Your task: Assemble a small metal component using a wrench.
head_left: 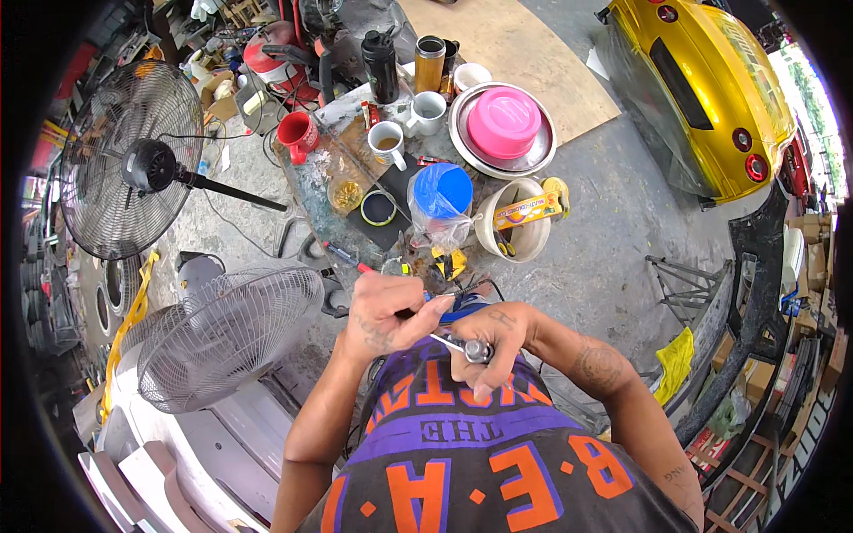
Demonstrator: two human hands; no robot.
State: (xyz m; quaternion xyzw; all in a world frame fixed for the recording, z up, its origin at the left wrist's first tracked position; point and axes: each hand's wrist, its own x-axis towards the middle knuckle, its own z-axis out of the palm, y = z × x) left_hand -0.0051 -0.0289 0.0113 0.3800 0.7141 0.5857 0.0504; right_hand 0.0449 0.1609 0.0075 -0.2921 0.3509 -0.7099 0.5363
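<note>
1. Cluttered surface (391, 233) ahead, bearing pink bowl (504, 122), blue lid (443, 189), mugs.
2. Right hand (494, 342), grip pinched around small metal tool (474, 349) at chest height.
3. Left hand (388, 313), grip pressed together on thin dark stick (418, 309), just beside the tool.

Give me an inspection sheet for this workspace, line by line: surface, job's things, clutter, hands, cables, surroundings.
Surface: low worktable, stained, crowded.
Job's things: small silver metal tool in the right hand; thin dark tool in the left.
Clutter: red mug, white mugs, pink bowl on a metal tray, blue lid, white bucket.
Hands: left hand and right hand both gripping, close together.
Cables: dark cord on the floor by the fans.
Surroundings: two fans, yellow car, concrete floor.
</note>
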